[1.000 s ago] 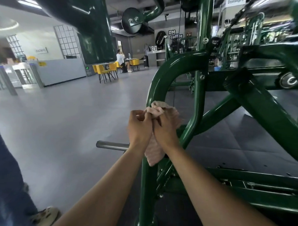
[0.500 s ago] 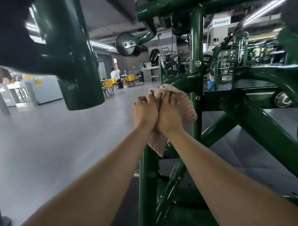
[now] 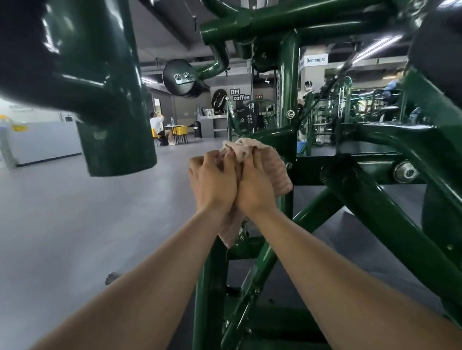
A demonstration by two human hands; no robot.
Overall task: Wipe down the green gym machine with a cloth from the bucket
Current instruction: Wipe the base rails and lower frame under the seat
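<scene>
Fingers point(image 3: 226, 158) of the left hand point(image 3: 213, 183) and fingers point(image 3: 256, 156) of the right hand point(image 3: 255, 187) curl over the top of a pinkish cloth point(image 3: 276, 167), gripping it. The hands sit side by side, touching. The cloth drapes over the bend of a curved tube point(image 3: 212, 280) of the green gym machine point(image 3: 382, 210); one end bulges to the right of the right hand and a tail hangs below the wrists. Both forearms reach in from the lower edge. An upright post point(image 3: 288, 84) rises just behind the cloth. To the left lies a grey floor point(image 3: 63, 220); far behind, a seated person point(image 3: 156, 125) and a "DM coffee" sign point(image 3: 240, 95).
</scene>
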